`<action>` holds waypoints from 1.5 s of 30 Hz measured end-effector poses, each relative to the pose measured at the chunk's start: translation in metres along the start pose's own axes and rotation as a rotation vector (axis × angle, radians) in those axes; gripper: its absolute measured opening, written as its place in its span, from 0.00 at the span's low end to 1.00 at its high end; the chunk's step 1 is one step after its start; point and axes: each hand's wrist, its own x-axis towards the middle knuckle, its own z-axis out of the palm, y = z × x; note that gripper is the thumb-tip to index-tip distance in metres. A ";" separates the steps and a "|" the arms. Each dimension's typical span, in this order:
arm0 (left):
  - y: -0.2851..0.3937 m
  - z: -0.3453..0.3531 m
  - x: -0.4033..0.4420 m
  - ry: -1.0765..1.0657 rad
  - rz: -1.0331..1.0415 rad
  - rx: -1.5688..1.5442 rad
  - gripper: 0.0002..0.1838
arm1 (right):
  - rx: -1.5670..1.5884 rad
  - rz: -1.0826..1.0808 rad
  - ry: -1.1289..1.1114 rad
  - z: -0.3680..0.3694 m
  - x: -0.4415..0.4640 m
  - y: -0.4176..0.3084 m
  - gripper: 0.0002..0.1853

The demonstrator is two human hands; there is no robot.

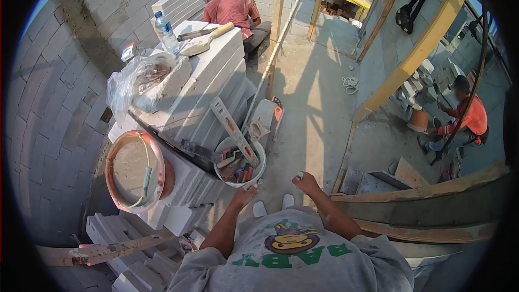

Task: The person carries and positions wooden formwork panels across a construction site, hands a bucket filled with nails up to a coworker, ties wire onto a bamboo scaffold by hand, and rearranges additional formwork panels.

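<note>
Left hand (246,194): fingers partly curled, just beside tool bucket (261,172); right hand (306,182): likewise curled, apart from bucket; whether either pinches anything, cannot tell; bucket: beside stacked blocks (212,84); spirit level (233,130): leaning from bucket, could tip if knocked; trowel (199,48): atop blocks, could slide if jostled

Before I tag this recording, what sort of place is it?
Most likely a building site: bare block walls, stacked blocks with a trowel lying on top, and a white bucket of hand tools.
</note>
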 end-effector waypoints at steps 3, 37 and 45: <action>-0.003 0.013 0.017 -0.078 -0.057 0.060 0.27 | 0.035 0.081 0.043 -0.010 0.001 0.038 0.19; 0.240 0.229 0.372 -0.307 0.039 0.286 0.18 | 0.689 0.408 0.355 -0.286 0.209 0.185 0.14; 0.286 0.220 0.468 -0.235 -0.074 0.141 0.17 | 0.841 0.463 0.257 -0.332 0.289 0.148 0.14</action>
